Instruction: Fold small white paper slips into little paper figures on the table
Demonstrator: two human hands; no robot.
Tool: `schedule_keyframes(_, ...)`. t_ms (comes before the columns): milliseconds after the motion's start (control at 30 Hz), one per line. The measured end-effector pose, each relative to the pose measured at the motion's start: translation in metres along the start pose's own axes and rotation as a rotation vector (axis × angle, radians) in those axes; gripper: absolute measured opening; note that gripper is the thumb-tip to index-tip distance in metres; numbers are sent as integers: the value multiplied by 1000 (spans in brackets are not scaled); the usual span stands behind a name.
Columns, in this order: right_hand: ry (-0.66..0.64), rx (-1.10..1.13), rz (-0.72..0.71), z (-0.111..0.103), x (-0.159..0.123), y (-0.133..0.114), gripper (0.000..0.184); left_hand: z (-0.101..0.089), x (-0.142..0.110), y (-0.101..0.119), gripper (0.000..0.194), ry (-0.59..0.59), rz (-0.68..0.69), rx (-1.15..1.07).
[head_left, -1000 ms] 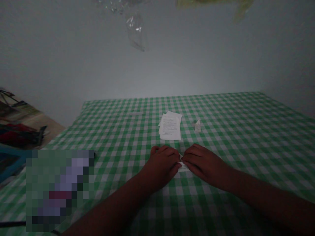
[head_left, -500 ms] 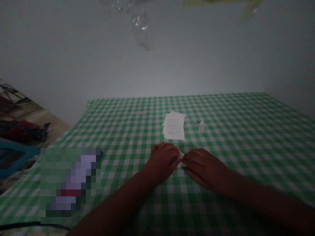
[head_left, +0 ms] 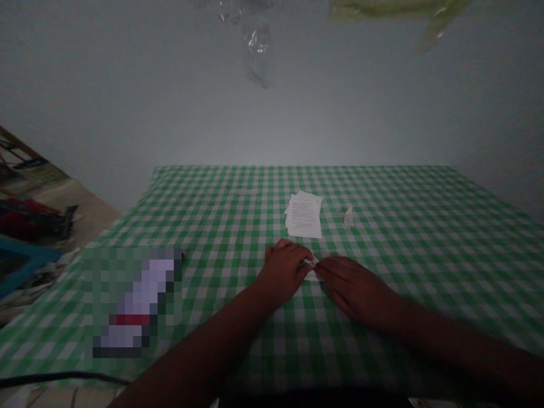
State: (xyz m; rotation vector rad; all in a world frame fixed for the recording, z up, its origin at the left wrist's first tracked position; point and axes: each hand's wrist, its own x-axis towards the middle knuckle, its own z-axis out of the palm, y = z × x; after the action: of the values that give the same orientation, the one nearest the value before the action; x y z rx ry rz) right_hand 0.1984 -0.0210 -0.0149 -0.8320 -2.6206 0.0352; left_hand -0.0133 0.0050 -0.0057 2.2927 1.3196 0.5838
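Observation:
Between my hands is a small piece of white paper (head_left: 313, 275), partly folded and mostly covered by my fingers. My left hand (head_left: 285, 269) pinches its left side between thumb and fingers. From the right, my right hand (head_left: 353, 283) has its fingertips closed on the same paper, fingers held together. Just beyond my hands lies a loose stack of printed paper sheets (head_left: 304, 218). To the right of that stack stands a small folded paper piece (head_left: 348, 216) with a pointed top.
A green and white checked cloth (head_left: 212, 238) covers the table. On the left lies a pixelated, long pale object (head_left: 147, 292), with a black cable (head_left: 63, 376) near it. A thin clear strip (head_left: 247, 191) lies farther back. Plastic bags (head_left: 258, 51) hang on the wall.
The camera view has shifted, so the table things appear farther right. My fingers have shifted slightly on the paper, and both hands still hold it.

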Motion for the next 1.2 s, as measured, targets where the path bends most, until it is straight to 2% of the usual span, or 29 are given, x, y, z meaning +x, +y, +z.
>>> schedule_keyframes(167,19,-16,54,1,-4,-3,39,-5,0,0,16,-13,-11,16)
schedule_keyframes(433,-70,-76,131,-1,-6,-2,42,-3,-1,-2,17,-22,-14,11)
schedule_keyframes(600,-124,-106,148,-3,-9,-2,48,-11,-2,6,27,-70,-6,4)
schedule_keyframes(733,-138,-106,176,-4,-8,-3,50,-15,-2,13,23,-102,3,23)
schedule_keyframes(900,-122,-99,160,-3,-9,-1,54,-9,-2,14,12,-74,10,71)
schedule_keyframes(1033,-94,-90,138,-2,-11,1,56,-6,-4,15,14,-58,17,120)
schedule_keyframes(1200,-128,-112,122,-1,-14,3,62,-7,-4,16,17,-85,51,159)
